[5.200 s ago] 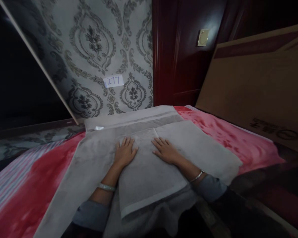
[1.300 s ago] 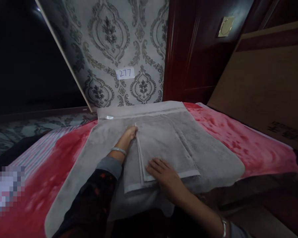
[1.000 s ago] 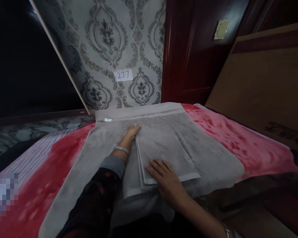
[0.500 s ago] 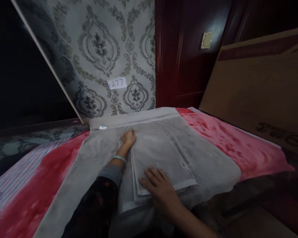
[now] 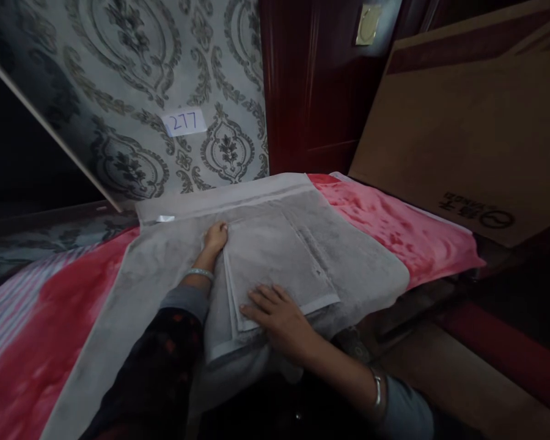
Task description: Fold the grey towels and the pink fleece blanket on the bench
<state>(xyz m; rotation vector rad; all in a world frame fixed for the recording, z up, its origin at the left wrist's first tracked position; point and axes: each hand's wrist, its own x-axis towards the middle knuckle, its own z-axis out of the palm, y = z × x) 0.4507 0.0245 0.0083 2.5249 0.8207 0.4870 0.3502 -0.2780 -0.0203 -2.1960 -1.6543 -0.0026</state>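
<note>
A grey cloth, folded into a layered rectangle [image 5: 270,256], lies on a larger spread of grey fabric [image 5: 160,275]. At its far left corner, my left hand [image 5: 216,237] is closed, fingers curled at the cloth's edge; the fingertips are partly hidden. My right hand [image 5: 279,318] rests flat on the near part of the folded cloth, fingers spread and palm down. The folded layers show along the left side, and a pale hem runs along the near edge.
Red patterned cloth [image 5: 362,220] and striped cloth [image 5: 13,299] lie beneath the grey fabric. A large cardboard box [image 5: 467,122] leans at the right. Patterned wallpaper [image 5: 174,73] with a paper label [image 5: 186,121] reading 277 and a dark red panel [image 5: 302,79] stand behind.
The view has shifted, so the scene sits further left and higher. Both hands keep their places on the folded cloth. More of the right forearm, with a bracelet, now shows.
</note>
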